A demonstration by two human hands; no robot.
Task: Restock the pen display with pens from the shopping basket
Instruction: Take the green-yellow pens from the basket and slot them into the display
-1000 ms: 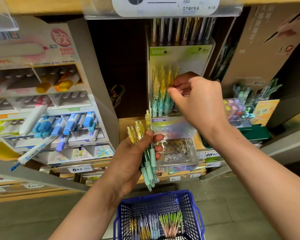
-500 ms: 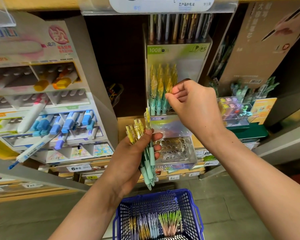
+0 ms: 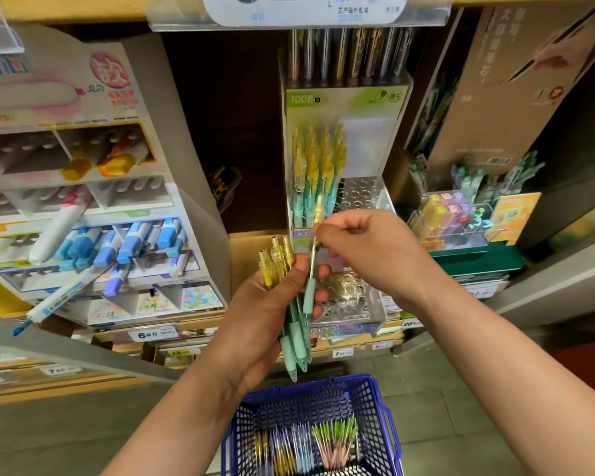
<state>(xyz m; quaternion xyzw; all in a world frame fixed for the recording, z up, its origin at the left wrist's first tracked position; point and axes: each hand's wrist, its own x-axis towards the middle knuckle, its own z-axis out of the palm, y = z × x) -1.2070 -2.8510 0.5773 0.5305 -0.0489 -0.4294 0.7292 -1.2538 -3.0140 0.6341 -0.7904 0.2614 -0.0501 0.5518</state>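
Head view: my left hand [image 3: 261, 314] grips the bundle of yellow-and-mint plastic pens [image 3: 294, 338] before the clear perforated display rack [image 3: 361, 194], and my right hand [image 3: 368, 249] pinches one pen [image 3: 309, 297]; pulling it may drag neighbours loose.

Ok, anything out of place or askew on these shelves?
Yes, in the marker display on the left: a white marker lies slanted across the blue markers' row rather than in a slot, and a blue-tipped pen pokes out diagonally past the display's front. The yellow-and-green pens in the centre rack stand upright.
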